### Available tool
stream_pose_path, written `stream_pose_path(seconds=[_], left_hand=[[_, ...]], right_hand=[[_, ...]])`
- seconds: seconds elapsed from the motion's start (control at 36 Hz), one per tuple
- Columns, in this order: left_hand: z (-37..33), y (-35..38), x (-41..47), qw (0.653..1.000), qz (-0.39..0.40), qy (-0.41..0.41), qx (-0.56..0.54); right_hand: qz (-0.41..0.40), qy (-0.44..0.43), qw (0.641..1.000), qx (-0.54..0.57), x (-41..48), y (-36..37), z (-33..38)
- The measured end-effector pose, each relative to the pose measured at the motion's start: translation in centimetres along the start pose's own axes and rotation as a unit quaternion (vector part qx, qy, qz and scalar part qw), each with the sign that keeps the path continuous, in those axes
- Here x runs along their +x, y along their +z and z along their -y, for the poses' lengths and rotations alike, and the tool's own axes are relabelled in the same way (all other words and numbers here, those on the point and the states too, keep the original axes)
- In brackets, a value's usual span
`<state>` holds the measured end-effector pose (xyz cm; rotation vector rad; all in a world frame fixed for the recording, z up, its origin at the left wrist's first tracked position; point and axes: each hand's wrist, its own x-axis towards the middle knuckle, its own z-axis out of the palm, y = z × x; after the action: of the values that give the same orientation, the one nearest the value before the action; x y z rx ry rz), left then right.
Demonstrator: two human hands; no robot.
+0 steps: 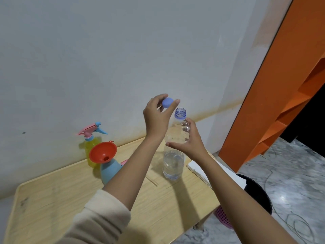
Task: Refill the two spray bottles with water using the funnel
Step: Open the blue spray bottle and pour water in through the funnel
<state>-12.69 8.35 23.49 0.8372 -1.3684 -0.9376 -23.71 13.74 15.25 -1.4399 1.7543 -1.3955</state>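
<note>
A clear water bottle (173, 166) stands upright on the wooden table (70, 196), its neck uncapped and water filling the lower part. My right hand (189, 142) grips its upper body. My left hand (158, 117) holds the blue cap (167, 102) between thumb and fingers, just left of and above the bottle's mouth. An orange funnel (102, 152) sits in the neck of a blue spray bottle (110, 170), partly hidden behind my left forearm. Behind it stands a yellow spray bottle (91, 150) with a pink and blue trigger head.
The table stands against a grey wall. A white board (202, 170) lies at the table's right edge. On the marble floor to the right are a black bucket (258, 194) and a pink basket (224, 217). An orange shelf unit (281, 85) rises on the right.
</note>
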Motion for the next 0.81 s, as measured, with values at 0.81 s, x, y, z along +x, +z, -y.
stream_pose_path(seconds=[0.81], left_hand=[[20.0,-10.5,-19.8,0.898,0.007,-0.248,0.364]], right_hand=[[-0.016,-0.016,0.997,0.079,-2.6,1.9,-3.7]])
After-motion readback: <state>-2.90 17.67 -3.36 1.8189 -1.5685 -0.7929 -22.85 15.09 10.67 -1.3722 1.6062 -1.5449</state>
